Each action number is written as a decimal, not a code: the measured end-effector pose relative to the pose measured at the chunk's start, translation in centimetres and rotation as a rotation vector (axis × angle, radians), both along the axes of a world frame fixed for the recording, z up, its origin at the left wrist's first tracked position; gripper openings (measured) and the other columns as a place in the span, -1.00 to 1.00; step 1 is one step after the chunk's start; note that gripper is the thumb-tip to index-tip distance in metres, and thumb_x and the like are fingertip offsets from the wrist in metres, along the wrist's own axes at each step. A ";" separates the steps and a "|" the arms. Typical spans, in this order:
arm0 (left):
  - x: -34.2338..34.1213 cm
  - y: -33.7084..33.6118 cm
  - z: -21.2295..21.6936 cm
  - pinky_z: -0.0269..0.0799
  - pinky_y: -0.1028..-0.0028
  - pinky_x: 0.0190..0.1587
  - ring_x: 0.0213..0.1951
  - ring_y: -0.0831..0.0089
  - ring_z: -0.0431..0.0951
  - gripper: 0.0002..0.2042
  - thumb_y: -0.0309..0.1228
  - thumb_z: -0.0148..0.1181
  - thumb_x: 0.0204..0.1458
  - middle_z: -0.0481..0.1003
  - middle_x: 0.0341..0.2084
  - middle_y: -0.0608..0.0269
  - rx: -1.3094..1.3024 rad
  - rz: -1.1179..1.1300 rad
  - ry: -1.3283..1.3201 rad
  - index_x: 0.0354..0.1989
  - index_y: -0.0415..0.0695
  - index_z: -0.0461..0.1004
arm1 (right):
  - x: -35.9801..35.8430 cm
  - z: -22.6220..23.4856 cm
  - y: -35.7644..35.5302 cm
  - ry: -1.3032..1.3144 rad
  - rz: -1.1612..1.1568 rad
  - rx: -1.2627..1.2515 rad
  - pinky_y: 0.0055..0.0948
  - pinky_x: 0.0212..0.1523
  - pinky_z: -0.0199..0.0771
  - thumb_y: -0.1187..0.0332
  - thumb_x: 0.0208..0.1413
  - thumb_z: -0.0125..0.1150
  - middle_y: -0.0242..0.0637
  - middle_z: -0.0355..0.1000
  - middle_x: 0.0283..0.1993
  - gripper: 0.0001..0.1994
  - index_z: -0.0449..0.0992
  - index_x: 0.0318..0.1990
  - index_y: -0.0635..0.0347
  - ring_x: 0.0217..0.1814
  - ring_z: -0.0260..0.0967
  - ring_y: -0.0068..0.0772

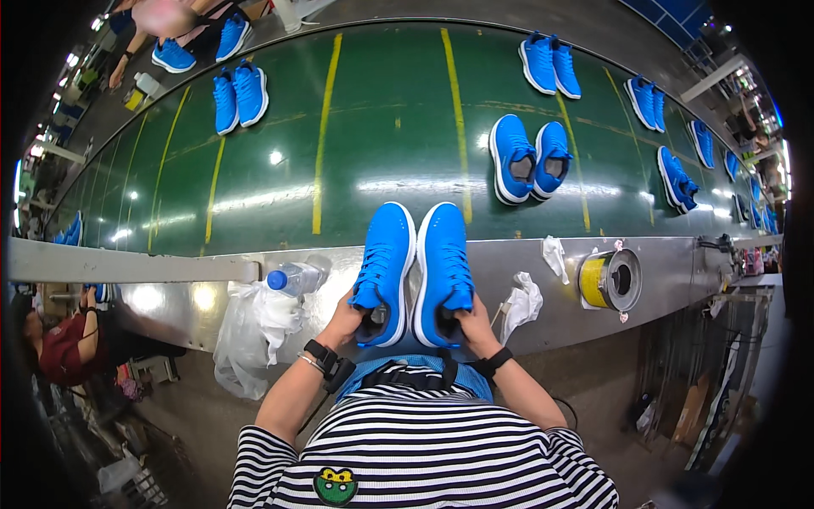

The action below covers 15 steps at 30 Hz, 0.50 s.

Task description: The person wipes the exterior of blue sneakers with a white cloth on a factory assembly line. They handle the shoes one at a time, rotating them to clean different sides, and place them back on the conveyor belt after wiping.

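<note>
Left blue shoe (387,259) and right blue shoe (442,259): centre, side by side, toes toward 12 o'clock, white sole edges inward. 
Left hand (342,321): between 7 and 8 o'clock, closed on left blue shoe near heel, fingers partly hidden. 
Right hand (477,324): between 4 and 5, closed on right blue shoe near heel, fingers partly hidden. 
Bottle (297,278), blue cap: 9 o'clock. 
Plastic bag (240,343): 8 o'clock. 
Tin (593,282), yellow band: 3 o'clock. 
Green belt (386,161), yellow lines: 12 o'clock.

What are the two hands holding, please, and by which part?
The left hand holds one blue shoe, the right hand a second blue shoe, each at the heel end.
</note>
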<state>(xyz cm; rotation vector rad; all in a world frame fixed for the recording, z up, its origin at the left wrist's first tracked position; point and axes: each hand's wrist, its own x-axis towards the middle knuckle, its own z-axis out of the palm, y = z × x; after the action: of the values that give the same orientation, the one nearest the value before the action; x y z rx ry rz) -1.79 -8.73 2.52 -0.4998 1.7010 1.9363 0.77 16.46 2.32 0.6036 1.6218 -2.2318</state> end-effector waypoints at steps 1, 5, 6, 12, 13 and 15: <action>-0.1 0.1 0.5 0.31 0.45 -0.05 -0.16 0.40 0.42 -0.54 -0.69 -0.02 -0.17 0.40 -0.18 0.19 0.024 0.008 -0.113 0.02 -0.22 0.25 | 0.3 -1.0 1.0 -0.045 -0.005 -0.040 -0.53 -0.02 0.23 0.61 -0.06 -0.03 -0.37 0.31 -0.10 -0.55 0.23 0.07 0.21 -0.07 0.24 -0.53; 0.4 -0.4 -0.4 0.36 0.42 -0.11 -0.24 0.38 0.45 -0.58 -0.67 -0.01 -0.23 0.43 -0.25 0.16 0.156 0.041 -0.275 -0.07 -0.24 0.33 | 0.1 -0.5 2.2 -0.188 -0.001 -0.138 -0.46 -0.03 0.29 0.53 -0.04 0.00 -0.31 0.32 -0.05 -0.59 0.26 0.04 0.23 -0.06 0.30 -0.45; 0.6 -0.5 -0.3 0.37 0.42 -0.11 -0.24 0.38 0.45 -0.58 -0.67 0.00 -0.23 0.43 -0.25 0.16 0.154 0.044 -0.269 -0.08 -0.24 0.33 | 0.0 -0.2 2.4 -0.227 0.016 -0.138 -0.45 -0.02 0.30 0.52 -0.04 0.01 -0.30 0.32 -0.04 -0.59 0.26 0.04 0.24 -0.05 0.30 -0.44; 0.2 -0.5 0.1 0.39 0.42 -0.13 -0.26 0.35 0.46 -0.59 -0.66 0.00 -0.26 0.44 -0.26 0.15 0.188 0.072 -0.240 -0.11 -0.24 0.35 | -0.5 -1.1 3.0 -0.245 0.087 -0.077 -0.44 0.00 0.29 0.51 -0.01 -0.08 -0.23 0.31 -0.01 -0.60 0.24 0.07 0.24 -0.02 0.30 -0.37; -0.2 -0.5 0.5 0.38 0.42 -0.13 -0.26 0.35 0.46 -0.59 -0.66 -0.01 -0.27 0.44 -0.28 0.16 0.170 0.059 -0.246 -0.11 -0.24 0.34 | -0.4 -1.8 3.2 -0.265 0.075 -0.097 -0.44 -0.01 0.29 0.51 -0.01 -0.07 -0.23 0.31 -0.01 -0.59 0.24 0.07 0.24 -0.02 0.30 -0.37; -0.2 -0.8 0.4 0.39 0.43 -0.13 -0.25 0.34 0.46 -0.57 -0.66 -0.01 -0.27 0.44 -0.27 0.14 0.182 0.047 -0.245 -0.09 -0.25 0.33 | -0.4 -2.0 3.1 -0.280 0.074 -0.111 -0.44 -0.01 0.30 0.51 -0.01 -0.05 -0.24 0.31 -0.01 -0.59 0.24 0.07 0.23 -0.02 0.30 -0.37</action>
<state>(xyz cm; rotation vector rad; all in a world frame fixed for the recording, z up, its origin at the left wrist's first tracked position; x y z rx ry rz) -2.01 -9.52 2.89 -0.6815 1.3583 1.9490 0.34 19.58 0.35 0.7729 1.3517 -2.0605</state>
